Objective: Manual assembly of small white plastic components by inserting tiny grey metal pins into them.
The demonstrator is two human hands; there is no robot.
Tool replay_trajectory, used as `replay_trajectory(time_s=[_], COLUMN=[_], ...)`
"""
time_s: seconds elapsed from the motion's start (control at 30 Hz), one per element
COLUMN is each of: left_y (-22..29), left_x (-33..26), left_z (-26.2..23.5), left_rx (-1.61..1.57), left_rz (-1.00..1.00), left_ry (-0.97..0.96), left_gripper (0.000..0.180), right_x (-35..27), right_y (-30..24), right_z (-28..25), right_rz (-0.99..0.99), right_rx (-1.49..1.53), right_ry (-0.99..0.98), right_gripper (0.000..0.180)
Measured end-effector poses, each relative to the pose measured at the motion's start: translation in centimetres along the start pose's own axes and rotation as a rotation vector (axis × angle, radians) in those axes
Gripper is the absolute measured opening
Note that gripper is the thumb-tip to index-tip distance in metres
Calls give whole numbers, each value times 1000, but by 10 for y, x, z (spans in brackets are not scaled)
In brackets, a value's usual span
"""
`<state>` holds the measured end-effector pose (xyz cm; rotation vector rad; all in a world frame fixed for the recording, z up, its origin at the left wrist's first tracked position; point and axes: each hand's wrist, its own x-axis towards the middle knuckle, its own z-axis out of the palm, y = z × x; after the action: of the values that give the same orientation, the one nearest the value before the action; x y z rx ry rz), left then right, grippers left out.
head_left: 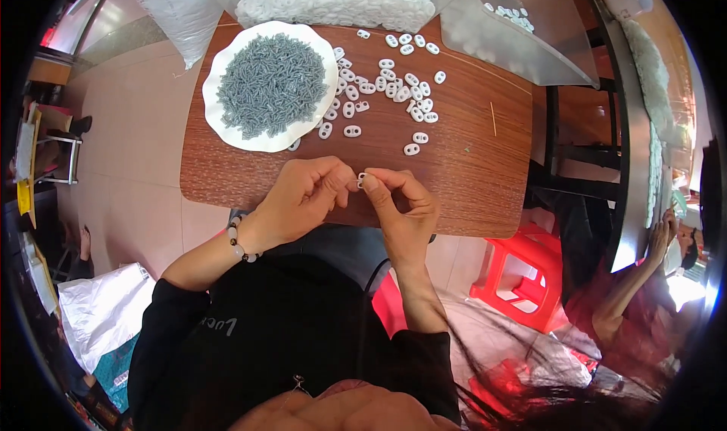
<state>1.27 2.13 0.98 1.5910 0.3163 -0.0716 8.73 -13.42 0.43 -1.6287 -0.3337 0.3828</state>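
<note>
Over the table's near edge, my right hand [405, 200] pinches a small white two-holed plastic piece [362, 178], which looks like a cord lock, between thumb and fingertips. My left hand [314, 192], with a beaded bracelet on its wrist, is closed right beside that piece. Its thumb and fingers are pressed together; what they hold, if anything, is too small to make out. Beyond my left hand stands a white scalloped plate [215, 113] heaped with small grey spring-like pieces [271, 87]. Many loose white two-holed pieces [352, 131] lie scattered to the right of the plate.
A metal tray piled with white pieces [333, 3] lies along the brown table's [469, 181] far edge. Another metal tray [507, 49] stands far right. A thin stick [494, 119] lies on the table. A red stool [522, 280] and another person's arm [632, 287] are at right.
</note>
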Motion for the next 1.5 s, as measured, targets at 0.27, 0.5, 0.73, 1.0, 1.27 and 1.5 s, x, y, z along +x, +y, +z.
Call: replay_trajectory(time_s=[0.27, 0.5, 0.73, 1.0, 1.27, 1.5], left_y=[1, 14, 20, 26, 23, 16], left_x=[3, 15, 95, 141, 154, 149], left_z=[1, 2, 9, 29, 44, 40], left_rx=[-176, -21, 884, 1003, 983, 1027], left_rz=[-5, 49, 552, 538, 558, 544], left_ry=[-15, 99, 242, 88, -16, -11], left_gripper=[38, 16, 27, 28, 19, 16], right_x=[-1, 1, -6, -12, -9, -9], right_y=[5, 1, 8, 19, 21, 20], right_z=[-5, -20, -44, -52, -54, -54], right_rz=[91, 33, 27, 16, 18, 15], right_rx=[137, 122, 186, 242, 272, 321], right_ry=[35, 73, 203, 249, 238, 236], right_gripper=[13, 13, 13, 13, 13, 14])
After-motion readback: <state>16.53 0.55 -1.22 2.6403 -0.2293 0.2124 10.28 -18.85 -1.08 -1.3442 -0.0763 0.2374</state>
